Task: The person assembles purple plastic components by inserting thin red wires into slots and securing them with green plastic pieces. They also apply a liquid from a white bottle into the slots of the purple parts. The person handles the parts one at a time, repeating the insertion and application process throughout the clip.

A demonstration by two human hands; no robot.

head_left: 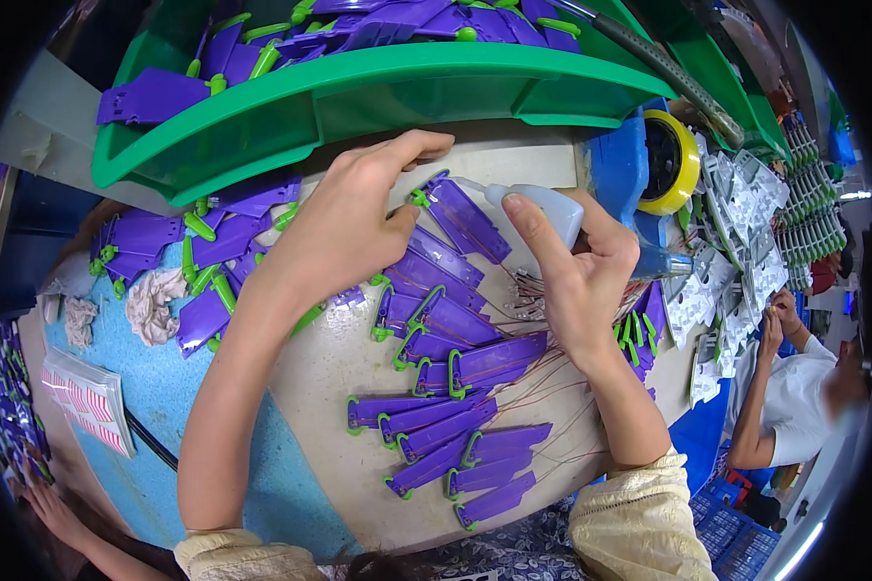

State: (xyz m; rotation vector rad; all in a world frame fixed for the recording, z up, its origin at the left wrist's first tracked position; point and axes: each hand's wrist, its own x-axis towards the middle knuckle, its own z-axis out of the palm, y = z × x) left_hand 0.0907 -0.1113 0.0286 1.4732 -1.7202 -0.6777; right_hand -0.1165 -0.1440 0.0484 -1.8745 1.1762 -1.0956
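Just below the green bin (407, 103), the right hand (583, 266) is wrapped around a pale squeeze bottle (555, 215), nozzle near the green-tipped end of a purple piece (467, 221). The left hand (351, 213), also under the bin, has thumb and forefinger parted, holding nothing visible; I cannot tell if it touches the piece. Squeezing too hard could flood it; farther below the bin, a dragging right forearm (632, 407) could snag thin wires (529, 299).

Tape roll (689, 160) in blue dispenser (617, 169); crumpled wad (155, 308) on blue mat (152, 382).
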